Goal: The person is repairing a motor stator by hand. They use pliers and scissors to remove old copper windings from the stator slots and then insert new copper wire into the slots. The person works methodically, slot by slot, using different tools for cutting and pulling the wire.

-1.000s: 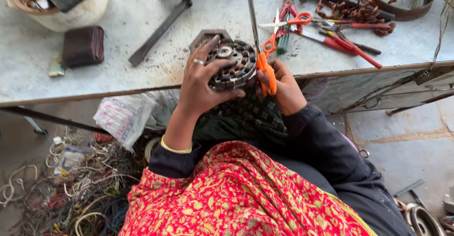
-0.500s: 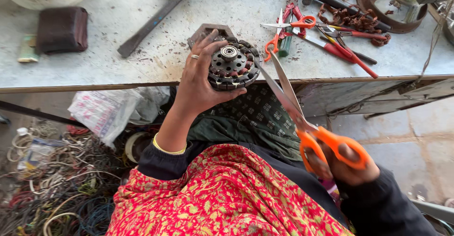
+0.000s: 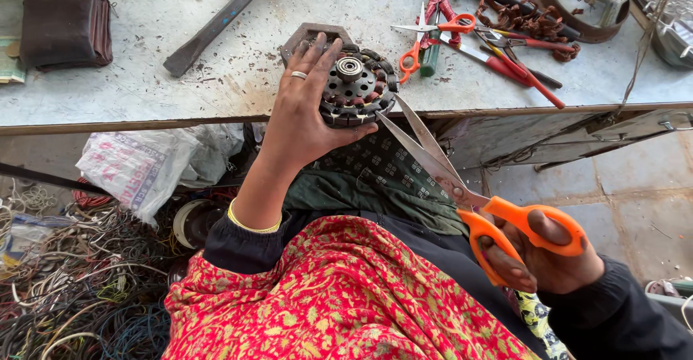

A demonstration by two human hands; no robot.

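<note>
Glossy orange plastic scissors [image 3: 462, 187], steel blades; matt dusty workbench [image 3: 180, 78]

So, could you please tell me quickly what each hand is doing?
Left hand: closed around the round motor stator.
Right hand: holding orange-handled scissors, blades open.

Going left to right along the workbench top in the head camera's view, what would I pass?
Dark brown folded pouch → long dark metal bar → left hand on the round wound motor stator → small orange-handled scissors → red-handled pliers.
</note>
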